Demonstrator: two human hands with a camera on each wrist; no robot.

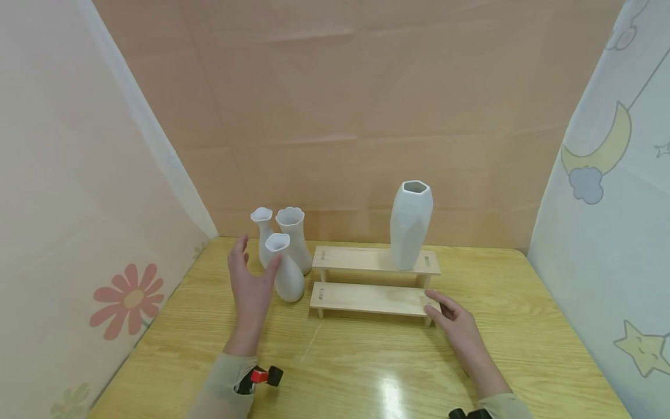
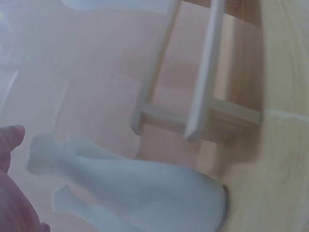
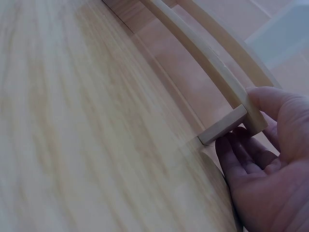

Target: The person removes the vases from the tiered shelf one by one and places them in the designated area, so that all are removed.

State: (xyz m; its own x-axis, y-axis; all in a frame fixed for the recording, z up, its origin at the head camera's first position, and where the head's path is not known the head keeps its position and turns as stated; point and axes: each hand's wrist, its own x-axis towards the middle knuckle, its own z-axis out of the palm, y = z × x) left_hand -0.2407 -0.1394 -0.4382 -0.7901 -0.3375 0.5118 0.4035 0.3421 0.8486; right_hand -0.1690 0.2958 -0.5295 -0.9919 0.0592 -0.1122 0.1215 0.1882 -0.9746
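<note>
The front white vase (image 1: 289, 282) stands on the worktop (image 1: 366, 366), just left of the wooden stand (image 1: 350, 258). The left hand (image 1: 251, 285) spreads wide near its neck, holding nothing; a clumsy brush could topple it against the slim vase (image 1: 264, 235) and scalloped vase (image 1: 298, 244). The right hand (image 1: 458, 326) pinches the lower tier (image 1: 371, 297); tugging that might upset the tall faceted vase (image 1: 411, 227) above.
</note>
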